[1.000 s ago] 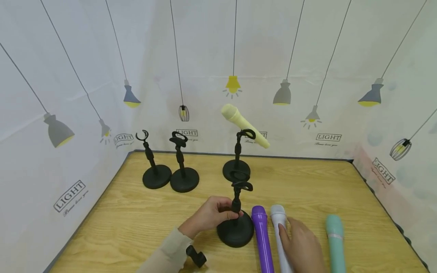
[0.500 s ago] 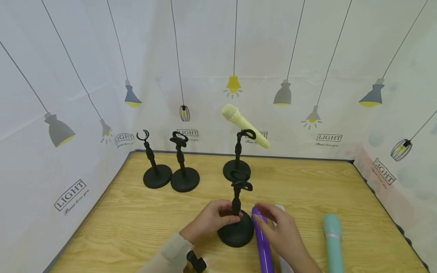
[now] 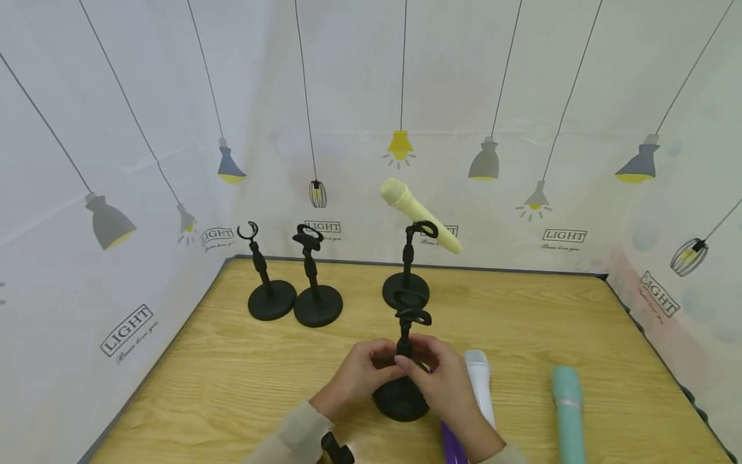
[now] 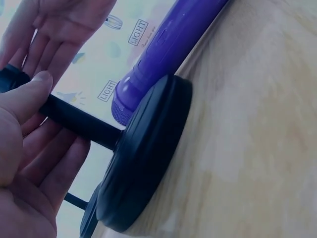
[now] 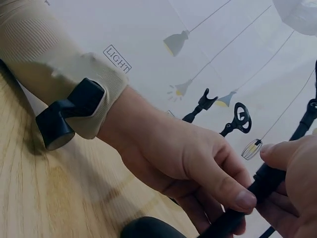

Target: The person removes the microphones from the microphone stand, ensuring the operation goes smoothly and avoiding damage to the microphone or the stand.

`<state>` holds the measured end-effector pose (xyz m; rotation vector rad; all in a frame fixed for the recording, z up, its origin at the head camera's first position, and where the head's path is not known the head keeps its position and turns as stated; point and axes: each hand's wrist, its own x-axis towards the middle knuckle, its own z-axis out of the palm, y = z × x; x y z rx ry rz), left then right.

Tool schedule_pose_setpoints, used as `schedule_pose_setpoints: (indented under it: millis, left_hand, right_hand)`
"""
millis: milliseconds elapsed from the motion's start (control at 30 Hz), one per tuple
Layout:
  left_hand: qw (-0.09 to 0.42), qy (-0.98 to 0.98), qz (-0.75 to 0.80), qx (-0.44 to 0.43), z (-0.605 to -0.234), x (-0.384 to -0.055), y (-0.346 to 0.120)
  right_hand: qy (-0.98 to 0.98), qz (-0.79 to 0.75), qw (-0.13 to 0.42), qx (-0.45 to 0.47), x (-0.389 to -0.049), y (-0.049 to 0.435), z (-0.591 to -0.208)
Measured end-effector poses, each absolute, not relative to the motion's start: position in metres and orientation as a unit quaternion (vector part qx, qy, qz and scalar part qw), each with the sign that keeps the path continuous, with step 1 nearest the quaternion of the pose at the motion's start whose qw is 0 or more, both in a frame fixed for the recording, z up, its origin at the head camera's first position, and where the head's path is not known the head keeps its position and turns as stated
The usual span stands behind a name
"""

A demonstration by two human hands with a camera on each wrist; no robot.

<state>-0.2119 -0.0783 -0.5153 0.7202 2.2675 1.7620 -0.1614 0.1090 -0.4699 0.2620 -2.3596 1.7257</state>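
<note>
In the head view a black desktop microphone stand [image 3: 400, 401] stands upright near the front of the table. My left hand [image 3: 356, 377] grips its pole just above the round base. My right hand [image 3: 446, 383] holds the same pole from the other side, at the thicker collar [image 3: 404, 348]. The left wrist view shows the stand's base [image 4: 148, 153] on the table, with a purple microphone [image 4: 168, 49] lying right beside it. Much of that microphone is hidden by my right arm in the head view. A white microphone [image 3: 480, 380] lies to the right of it.
A teal microphone [image 3: 568, 412] lies farther right. Behind, a pale yellow microphone [image 3: 420, 212] rests tilted in another stand [image 3: 406, 287]. Two more black stands, one [image 3: 315, 303] and another [image 3: 269, 298], stand back left. A black device [image 5: 74, 114] sits on my left wrist.
My right hand has left the white microphone, passed leftward over the purple one, and taken hold of the stand's pole. The left hand keeps its grip on the stand.
</note>
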Motion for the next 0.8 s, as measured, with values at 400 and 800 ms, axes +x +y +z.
schedule_pose_setpoints:
  millis: [400, 800]
  left_hand:
    - [0.06, 0.775, 0.584, 0.234, -0.5142, -0.2112, -0.0728]
    - [0.066, 0.784, 0.575, 0.226, -0.5119, -0.2098, -0.0757]
  right_hand:
    - [-0.797, 0.576, 0.146, 0.108, -0.1625, 0.1024, -0.467]
    - [-0.782, 0.599, 0.083, 0.15, -0.1674, 0.1043, -0.4687]
